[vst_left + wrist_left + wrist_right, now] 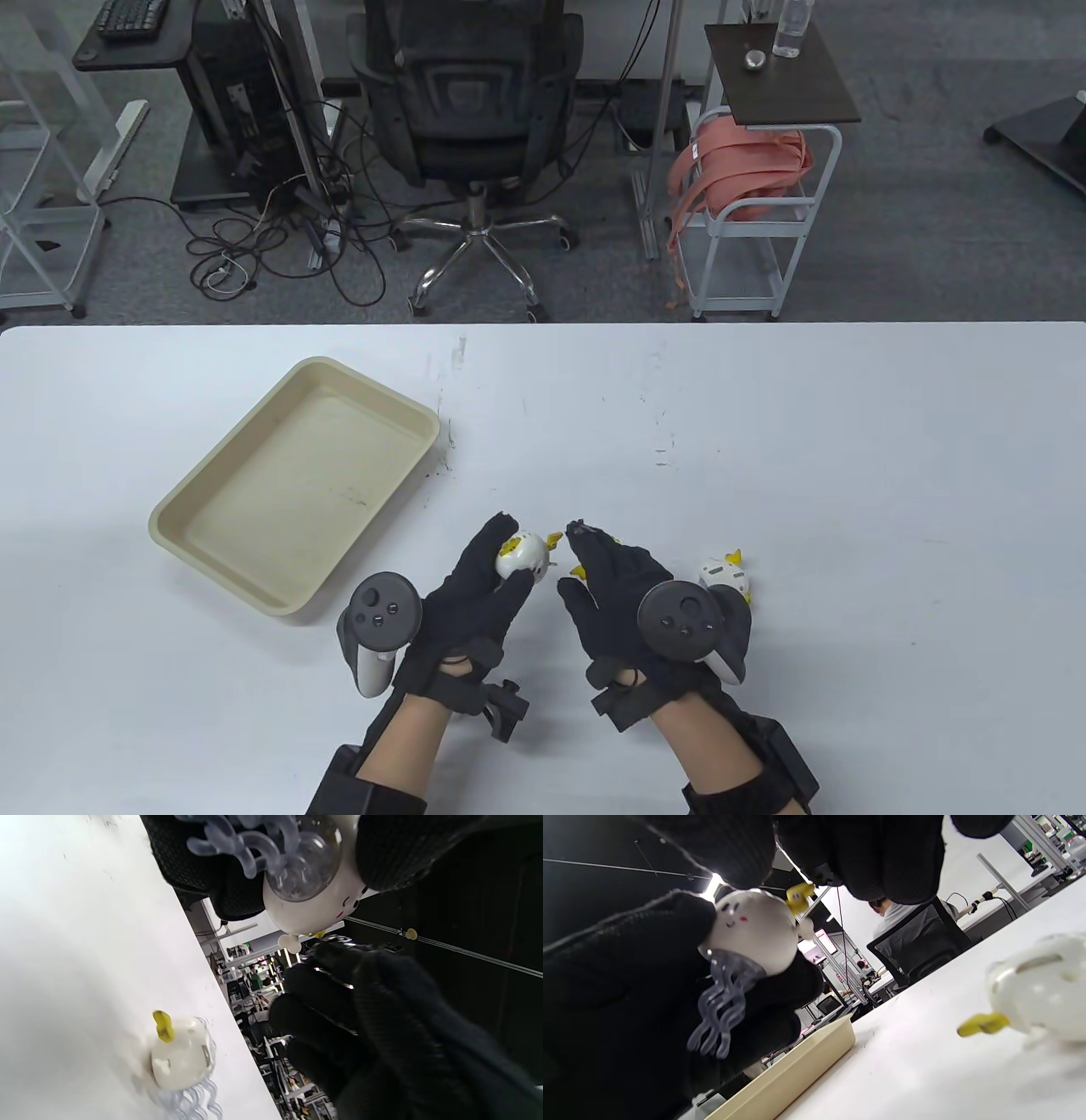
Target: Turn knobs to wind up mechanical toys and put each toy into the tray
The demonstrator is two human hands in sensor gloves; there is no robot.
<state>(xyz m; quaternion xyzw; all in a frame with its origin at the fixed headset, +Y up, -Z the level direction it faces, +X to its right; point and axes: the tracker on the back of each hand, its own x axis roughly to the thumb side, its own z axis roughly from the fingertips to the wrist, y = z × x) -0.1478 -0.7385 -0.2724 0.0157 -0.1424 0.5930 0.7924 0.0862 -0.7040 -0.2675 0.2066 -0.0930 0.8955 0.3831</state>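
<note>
White plastic jellyfish toy [519,556], round-bodied, gripped in left hand [475,594] above white table [848,475]. Drawn-on smiling face with pink cheeks, clear wavy tentacles, small yellow knob [799,896] on top; face and tentacles legible only from wrist views. Right hand [619,586] fingertips [882,866] curled at that knob, pinching it as far as can be told. Second toy [728,577], same white with a yellow part, lying on table just beside right hand, half hidden behind tracker from above, blurred but whole from wrist views. Beige tray [212,501] left of hands, nothing inside. No readable writing or brand anywhere.
</note>
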